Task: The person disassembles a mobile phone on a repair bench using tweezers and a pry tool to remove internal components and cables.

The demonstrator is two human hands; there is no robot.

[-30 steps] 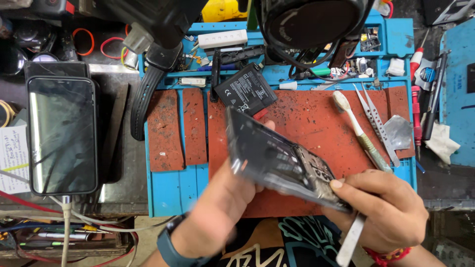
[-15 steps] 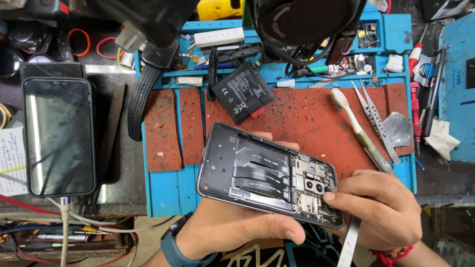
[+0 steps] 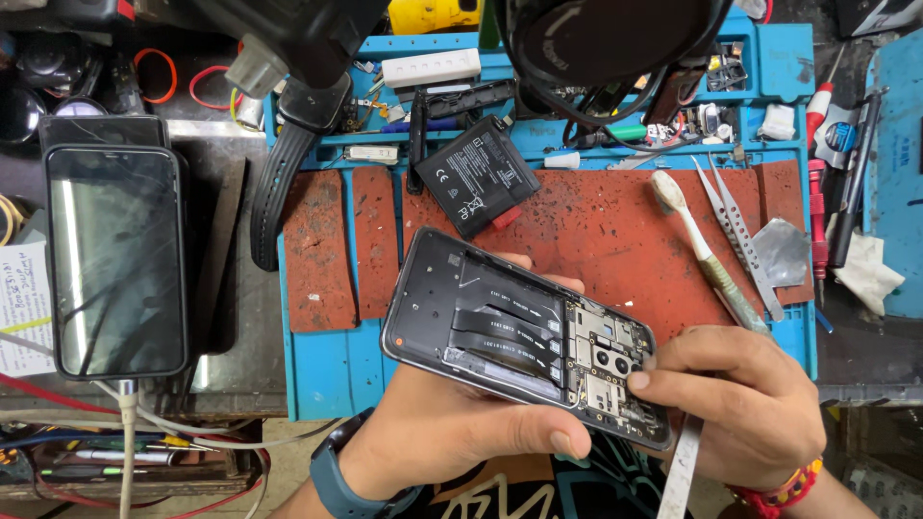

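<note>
Both hands point(image 3: 452, 432) point(image 3: 750, 408) cradle an opened phone point(image 3: 524, 336), circuitry exposed.

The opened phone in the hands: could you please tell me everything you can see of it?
The opened phone is a dark slab with rounded corners, back cover off, showing flat black ribbon cables, metal shields and camera modules. It lies tilted above the blue mat. The left hand cradles it from below; the right hand pinches its camera end.

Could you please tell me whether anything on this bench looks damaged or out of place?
The black smartphone with its back cover off, held by the left hand and right hand, shows bare circuitry. Its flat black battery lies apart on the worn, pitted red mat.
</note>
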